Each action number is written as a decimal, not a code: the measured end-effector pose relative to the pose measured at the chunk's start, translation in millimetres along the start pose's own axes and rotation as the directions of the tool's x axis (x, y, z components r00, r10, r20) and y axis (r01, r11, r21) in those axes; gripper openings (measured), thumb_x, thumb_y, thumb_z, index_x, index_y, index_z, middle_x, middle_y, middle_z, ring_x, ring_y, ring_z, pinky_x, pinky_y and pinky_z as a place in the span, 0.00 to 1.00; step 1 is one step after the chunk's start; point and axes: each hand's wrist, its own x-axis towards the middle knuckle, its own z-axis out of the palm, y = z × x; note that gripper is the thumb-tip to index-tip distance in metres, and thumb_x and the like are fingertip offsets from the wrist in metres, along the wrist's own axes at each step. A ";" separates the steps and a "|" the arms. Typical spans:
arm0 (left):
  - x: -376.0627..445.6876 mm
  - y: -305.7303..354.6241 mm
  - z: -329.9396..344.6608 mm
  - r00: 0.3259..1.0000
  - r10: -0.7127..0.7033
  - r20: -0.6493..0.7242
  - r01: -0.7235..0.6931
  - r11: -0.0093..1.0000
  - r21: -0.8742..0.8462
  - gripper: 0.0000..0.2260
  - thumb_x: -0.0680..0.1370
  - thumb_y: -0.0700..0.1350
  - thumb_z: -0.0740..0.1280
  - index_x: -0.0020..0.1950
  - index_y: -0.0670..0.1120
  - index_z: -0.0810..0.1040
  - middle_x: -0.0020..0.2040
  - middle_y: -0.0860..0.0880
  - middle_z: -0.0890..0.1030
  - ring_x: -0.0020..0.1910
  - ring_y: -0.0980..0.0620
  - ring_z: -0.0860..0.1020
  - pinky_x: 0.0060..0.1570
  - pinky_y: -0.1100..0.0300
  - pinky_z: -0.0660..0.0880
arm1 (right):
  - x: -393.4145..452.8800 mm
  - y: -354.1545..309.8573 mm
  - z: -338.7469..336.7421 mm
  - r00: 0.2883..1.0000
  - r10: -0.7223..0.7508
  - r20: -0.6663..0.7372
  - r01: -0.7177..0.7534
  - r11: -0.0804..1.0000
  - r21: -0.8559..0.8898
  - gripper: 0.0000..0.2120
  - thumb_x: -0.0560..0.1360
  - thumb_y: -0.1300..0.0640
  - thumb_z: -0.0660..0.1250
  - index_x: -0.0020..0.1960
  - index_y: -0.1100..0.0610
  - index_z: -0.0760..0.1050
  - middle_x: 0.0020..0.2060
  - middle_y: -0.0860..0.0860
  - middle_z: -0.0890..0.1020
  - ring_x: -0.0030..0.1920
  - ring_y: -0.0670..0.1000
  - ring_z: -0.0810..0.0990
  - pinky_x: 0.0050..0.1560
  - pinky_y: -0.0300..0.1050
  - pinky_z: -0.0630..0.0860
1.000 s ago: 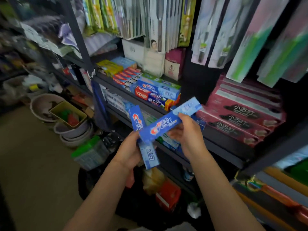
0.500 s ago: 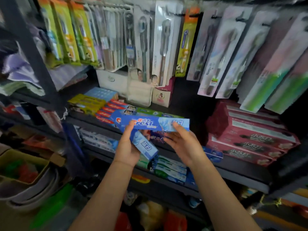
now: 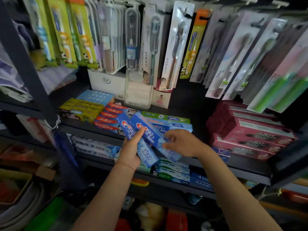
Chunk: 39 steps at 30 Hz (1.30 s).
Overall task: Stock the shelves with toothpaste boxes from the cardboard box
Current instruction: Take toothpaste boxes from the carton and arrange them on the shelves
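Two blue Crest toothpaste boxes lie side by side at an angle in front of the dark shelf. My left hand grips the left box from below, its thumb lying over both boxes. My right hand pinches the lower end of the right box with curled fingers. Behind them on the shelf lie red Colgate boxes, yellow boxes and green-and-blue boxes. The cardboard box is not in view.
Packaged toothbrushes hang above the shelf. Dark red toothpaste boxes are stacked at the right. The shelf below holds more blue and white boxes. A dark shelf post stands at the left, bowls and bins lower left.
My view rose toward the shelf. The right-hand box swung from lying across the left one to parallel beside it, and both boxes moved closer to the shelf stack.
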 end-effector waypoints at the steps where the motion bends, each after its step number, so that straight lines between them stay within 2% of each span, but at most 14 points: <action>1: 2.0 -0.7 -2.3 1.000 0.000 -0.029 0.000 1.000 0.007 0.10 0.76 0.47 0.71 0.56 0.49 0.78 0.45 0.47 0.82 0.40 0.50 0.83 0.40 0.54 0.81 | 1.4 4.9 -2.2 0.996 -0.003 -0.087 -0.004 0.997 -0.072 0.16 0.76 0.50 0.70 0.60 0.56 0.78 0.52 0.53 0.79 0.53 0.54 0.77 0.56 0.48 0.74; 4: 5.6 -4.2 -6.8 0.993 -0.044 -0.106 0.043 0.999 -0.008 0.03 0.79 0.45 0.69 0.51 0.48 0.78 0.40 0.47 0.78 0.36 0.51 0.81 0.35 0.58 0.82 | 6.7 19.9 -9.7 0.966 -0.024 -0.257 -0.038 0.972 -0.233 0.20 0.76 0.53 0.69 0.66 0.57 0.75 0.57 0.56 0.76 0.59 0.58 0.74 0.60 0.53 0.73; 7: 4.1 -8.7 -7.6 0.988 -0.101 -0.113 0.097 0.994 -0.044 0.03 0.80 0.44 0.68 0.47 0.46 0.77 0.42 0.46 0.79 0.38 0.50 0.81 0.38 0.57 0.82 | 13.6 24.6 -11.8 0.965 -0.026 -0.262 -0.079 0.921 -0.382 0.20 0.78 0.52 0.67 0.67 0.57 0.72 0.57 0.55 0.73 0.60 0.58 0.71 0.58 0.53 0.73; 12: 3.7 -10.4 -2.6 0.989 -0.129 -0.068 0.121 0.986 -0.114 0.03 0.81 0.44 0.65 0.52 0.46 0.77 0.50 0.43 0.79 0.49 0.46 0.81 0.47 0.52 0.78 | 22.5 19.4 -4.8 0.967 -0.097 -0.236 -0.052 0.830 -0.555 0.20 0.79 0.47 0.64 0.68 0.54 0.71 0.60 0.55 0.74 0.62 0.57 0.71 0.58 0.51 0.70; 15: 5.8 -8.1 0.4 0.988 -0.143 -0.055 0.135 0.983 -0.120 0.04 0.82 0.45 0.64 0.51 0.45 0.76 0.52 0.42 0.79 0.50 0.45 0.81 0.47 0.53 0.78 | 23.4 21.7 0.5 0.956 -0.111 -0.272 -0.072 0.809 -0.584 0.24 0.78 0.45 0.65 0.70 0.54 0.69 0.61 0.55 0.73 0.62 0.57 0.70 0.60 0.53 0.69; 18: 8.3 -8.0 0.5 0.989 -0.136 -0.063 0.129 0.987 -0.099 0.04 0.81 0.45 0.64 0.50 0.45 0.76 0.49 0.44 0.79 0.48 0.46 0.81 0.45 0.53 0.79 | 26.0 25.0 -0.5 0.955 -0.078 -0.286 -0.106 0.810 -0.576 0.38 0.72 0.36 0.67 0.75 0.52 0.60 0.66 0.56 0.67 0.66 0.58 0.67 0.64 0.55 0.67; 21: 7.8 -6.2 2.4 0.989 -0.133 -0.066 0.127 0.988 -0.090 0.04 0.81 0.44 0.65 0.48 0.45 0.76 0.46 0.45 0.79 0.46 0.47 0.81 0.45 0.54 0.81 | 41.5 26.7 -8.7 0.979 0.016 -0.204 -0.121 0.849 -0.514 0.51 0.67 0.29 0.68 0.78 0.52 0.51 0.74 0.57 0.60 0.74 0.58 0.59 0.72 0.58 0.59; 24: 6.7 -1.8 4.6 0.992 -0.117 -0.053 0.112 0.989 -0.096 0.03 0.81 0.44 0.65 0.48 0.45 0.76 0.45 0.46 0.80 0.46 0.47 0.81 0.45 0.55 0.82 | 58.2 27.6 -15.1 0.994 0.065 -0.084 -0.096 0.886 -0.454 0.55 0.65 0.27 0.69 0.79 0.52 0.48 0.76 0.57 0.60 0.75 0.59 0.58 0.74 0.60 0.56; 29: 4.7 1.8 7.0 0.994 -0.108 -0.034 0.106 0.993 -0.060 0.03 0.81 0.42 0.65 0.48 0.45 0.77 0.46 0.46 0.81 0.46 0.47 0.81 0.51 0.51 0.78 | 69.5 34.0 -15.7 0.994 0.085 -0.068 -0.105 0.912 -0.397 0.54 0.64 0.28 0.70 0.79 0.51 0.51 0.72 0.56 0.64 0.72 0.58 0.63 0.72 0.59 0.58; 32: 2.5 3.6 4.6 0.994 -0.103 -0.046 0.100 0.994 -0.053 0.04 0.80 0.45 0.66 0.48 0.45 0.77 0.40 0.47 0.80 0.38 0.50 0.81 0.46 0.53 0.81 | 68.3 34.8 -15.3 0.995 0.070 -0.078 -0.095 0.914 -0.394 0.54 0.64 0.27 0.69 0.79 0.51 0.51 0.73 0.57 0.62 0.73 0.58 0.60 0.74 0.59 0.56; 34: 0.2 5.7 5.6 0.996 -0.078 -0.048 0.076 0.996 -0.041 0.07 0.81 0.48 0.65 0.48 0.46 0.76 0.37 0.48 0.78 0.35 0.52 0.80 0.45 0.53 0.81 | 63.5 29.9 -14.1 0.986 -0.003 -0.169 -0.061 0.927 -0.371 0.50 0.67 0.28 0.67 0.78 0.53 0.55 0.73 0.57 0.62 0.74 0.58 0.59 0.75 0.59 0.55; 36: -0.9 10.2 9.9 0.999 -0.021 -0.046 0.021 1.000 -0.016 0.08 0.82 0.51 0.63 0.52 0.48 0.76 0.40 0.47 0.79 0.38 0.51 0.80 0.48 0.52 0.79 | 57.7 19.9 -11.8 0.934 -0.110 -0.339 0.039 0.977 -0.208 0.35 0.73 0.34 0.66 0.72 0.55 0.67 0.66 0.55 0.71 0.67 0.55 0.69 0.70 0.56 0.66; 37: -0.5 12.9 12.6 1.000 0.006 -0.026 -0.006 1.000 -0.012 0.09 0.82 0.52 0.62 0.55 0.49 0.76 0.44 0.46 0.79 0.42 0.50 0.80 0.49 0.52 0.79 | 53.5 11.7 -11.8 0.926 -0.097 -0.366 0.089 0.995 -0.040 0.26 0.75 0.38 0.66 0.65 0.54 0.74 0.60 0.53 0.76 0.61 0.53 0.74 0.64 0.55 0.72; 39: -0.7 18.4 22.8 0.997 0.028 0.076 -0.026 0.999 -0.026 0.15 0.82 0.53 0.60 0.65 0.47 0.75 0.54 0.42 0.81 0.53 0.46 0.81 0.53 0.51 0.78 | 42.0 -10.1 -10.8 0.974 -0.031 -0.224 0.107 0.934 0.340 0.16 0.77 0.40 0.66 0.54 0.51 0.77 0.48 0.51 0.82 0.49 0.51 0.81 0.54 0.56 0.79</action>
